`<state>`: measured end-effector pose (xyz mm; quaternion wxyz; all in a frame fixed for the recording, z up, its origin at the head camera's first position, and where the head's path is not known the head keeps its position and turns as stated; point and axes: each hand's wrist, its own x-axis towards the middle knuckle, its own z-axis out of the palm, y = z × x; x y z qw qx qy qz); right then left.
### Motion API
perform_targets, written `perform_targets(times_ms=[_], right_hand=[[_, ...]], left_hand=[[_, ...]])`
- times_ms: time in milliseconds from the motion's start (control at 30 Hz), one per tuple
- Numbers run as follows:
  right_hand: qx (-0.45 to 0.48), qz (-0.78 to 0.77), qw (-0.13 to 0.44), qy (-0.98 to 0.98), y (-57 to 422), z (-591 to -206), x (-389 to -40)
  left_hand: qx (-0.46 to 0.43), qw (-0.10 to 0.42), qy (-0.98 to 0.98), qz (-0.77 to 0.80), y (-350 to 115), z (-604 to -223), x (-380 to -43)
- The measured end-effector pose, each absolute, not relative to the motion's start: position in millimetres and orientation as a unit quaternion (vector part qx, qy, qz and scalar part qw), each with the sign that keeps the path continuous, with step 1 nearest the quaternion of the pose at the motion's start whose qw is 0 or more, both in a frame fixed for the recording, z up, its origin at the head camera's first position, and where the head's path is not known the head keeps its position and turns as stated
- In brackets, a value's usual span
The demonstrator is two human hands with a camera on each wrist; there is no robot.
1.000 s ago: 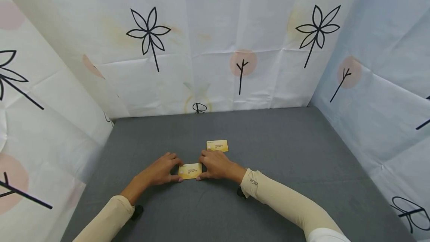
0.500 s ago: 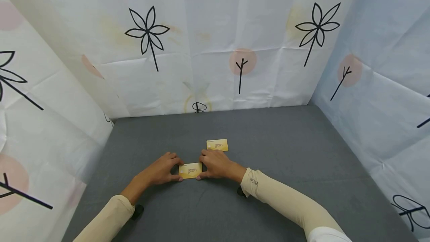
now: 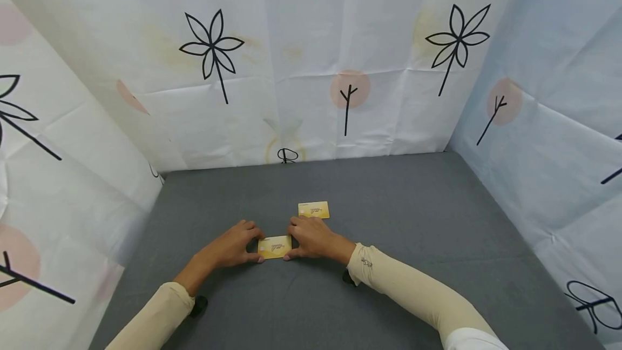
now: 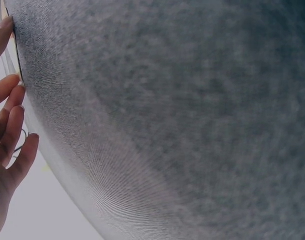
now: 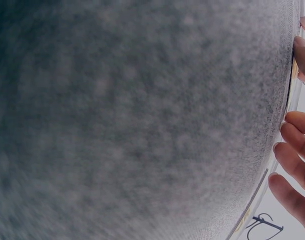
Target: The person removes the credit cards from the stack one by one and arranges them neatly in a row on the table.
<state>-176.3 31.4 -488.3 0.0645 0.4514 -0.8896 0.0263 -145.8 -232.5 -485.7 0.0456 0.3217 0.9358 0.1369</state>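
In the head view, a yellow bank-style card [image 3: 275,247] lies flat on the grey tabletop between the two hands. My left hand [image 3: 239,244] holds its left end, thumb at the near corner and index finger at the far corner. Gripping the right end in the same way is my right hand [image 3: 311,237]. A second yellow card [image 3: 313,209] lies just beyond the right hand, whose knuckles cover part of its near edge. In the wrist views, left fingers [image 4: 10,125] and right fingers [image 5: 295,155] appear only at the frame edges.
The grey tabletop [image 3: 389,199] reaches back to white patterned sheets [image 3: 301,107] hung behind it and along both sides. Black wrist straps show under both cream sleeves [image 3: 408,285].
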Motion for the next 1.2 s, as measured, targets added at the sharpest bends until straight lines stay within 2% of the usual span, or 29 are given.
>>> perform_targets(times_ms=[400,633,900,1200], right_hand=[[0.447,0.028,0.047,-0.893,31,-484,-174],[0.443,0.065,0.049,-0.893,37,-485,-177],[0.404,0.066,0.061,-0.91,55,-484,-190],[0.368,0.085,0.071,-0.923,80,-483,-208]], left_hand=[[0.324,0.055,0.936,0.13,-233,-483,-148],[0.33,0.036,0.933,0.136,-226,-483,-153],[0.31,0.039,0.943,0.118,-211,-478,-167],[0.287,0.018,0.953,0.094,-190,-478,-187]])
